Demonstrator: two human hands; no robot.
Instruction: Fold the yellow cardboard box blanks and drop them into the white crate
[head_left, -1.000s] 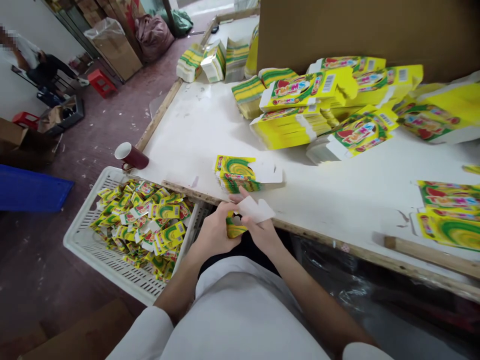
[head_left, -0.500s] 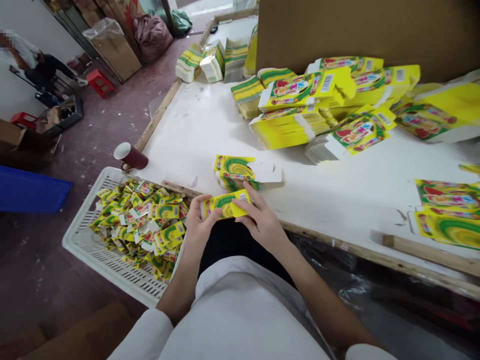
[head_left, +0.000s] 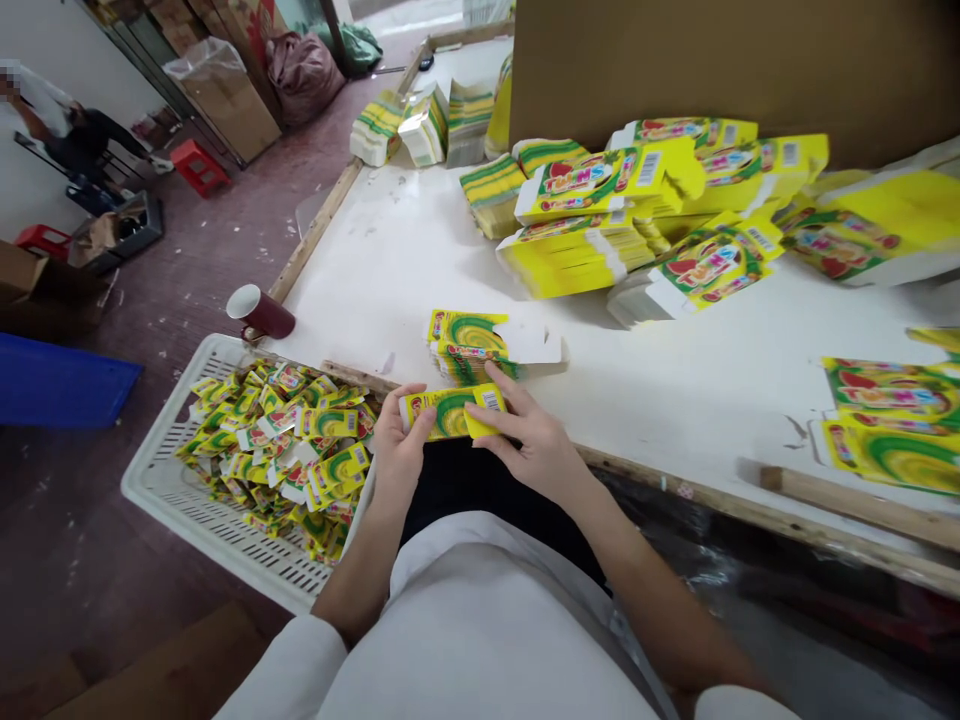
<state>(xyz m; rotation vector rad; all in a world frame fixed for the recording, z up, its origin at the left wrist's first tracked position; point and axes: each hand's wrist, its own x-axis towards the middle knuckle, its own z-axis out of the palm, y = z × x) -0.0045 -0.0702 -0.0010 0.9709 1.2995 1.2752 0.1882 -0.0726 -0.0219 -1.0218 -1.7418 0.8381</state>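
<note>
Carton [head_left: 451,412] turned face-up | gripped between left hand [head_left: 397,446], right hand [head_left: 541,442]

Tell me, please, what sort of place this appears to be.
It looks like a small packaging workshop: flattened printed cartons lie stacked on the worktable, a white plastic basket beside it is heaped with yellow-green cartons, and the left hand and right hand hold another carton.
</note>
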